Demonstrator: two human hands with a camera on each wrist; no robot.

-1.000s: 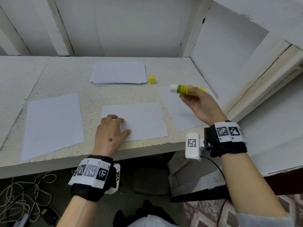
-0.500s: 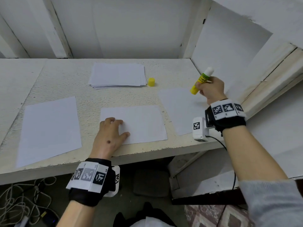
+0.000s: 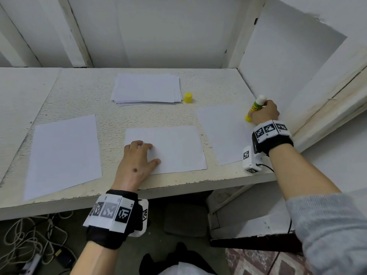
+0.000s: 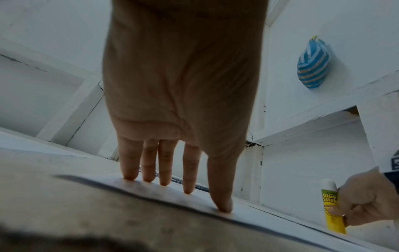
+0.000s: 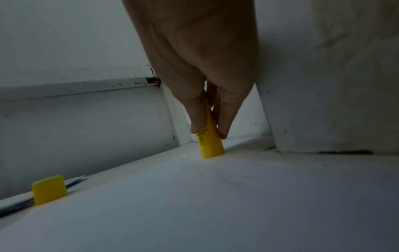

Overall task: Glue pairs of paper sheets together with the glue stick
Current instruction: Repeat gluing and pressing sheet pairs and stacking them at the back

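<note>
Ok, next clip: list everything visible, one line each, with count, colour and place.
Loose sheets: three, white, along the table's front.
Paper stack: one, white, at the back centre.
Cap: one, yellow, right of the stack.
Glue stick: one, yellow and white, yellow end down on the rightmost sheet.
Table: one, off-white.
Pouch: one, blue striped, on the wall.
Cables: white, on the floor.
Left hand: fingers flat on the middle sheet.
Right hand: grip on the glue stick.

from my head camera the white desk (image 3: 83, 96) is evenly, softly lit, with straight lines bowing at the edges. both wrist views look dim and bluish, and the near desk surface is blurred dark in the left one.
</note>
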